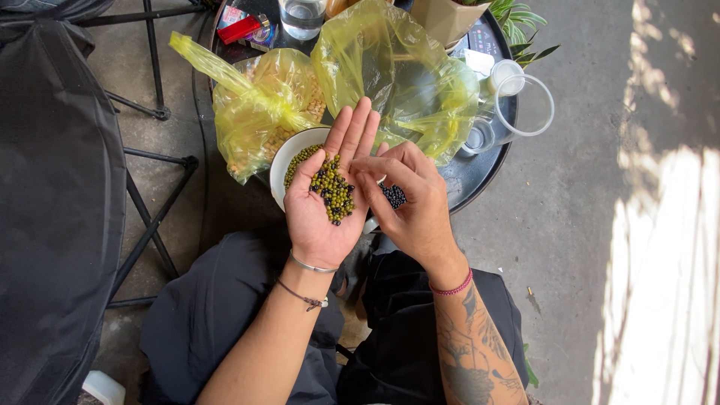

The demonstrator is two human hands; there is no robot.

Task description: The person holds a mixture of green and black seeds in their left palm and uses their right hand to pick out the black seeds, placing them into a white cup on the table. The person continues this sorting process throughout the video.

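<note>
Mung beans [331, 189], green ones mixed with a few black beans, sit heaped in your cupped left hand [328, 196], palm up, fingers spread flat and apart, nothing clamped. Your right hand [409, 201] comes in beside it, index finger and thumb drawn together at the edge of the heap, touching or just about touching the beans; whether a bean is pinched between them I cannot tell.

They look small, round, hard and smooth, so judge them light and quick to roll. Keep that palm hollowed and level, and take them one at a time with fingertip and thumb rather than scooping.

Colour is your guide: dull olive green for most, glossy black for the odd ones scattered through the lower part of the heap.

Just below your left hand a white bowl [289, 155] holds more green beans, and a small pile of black beans [394, 196] shows under your right fingers. Two yellow plastic bags [390, 75] lie open behind on the round dark table [476, 176], one holding pale beans, with a clear plastic cup [525, 109] lying near the rim.
</note>
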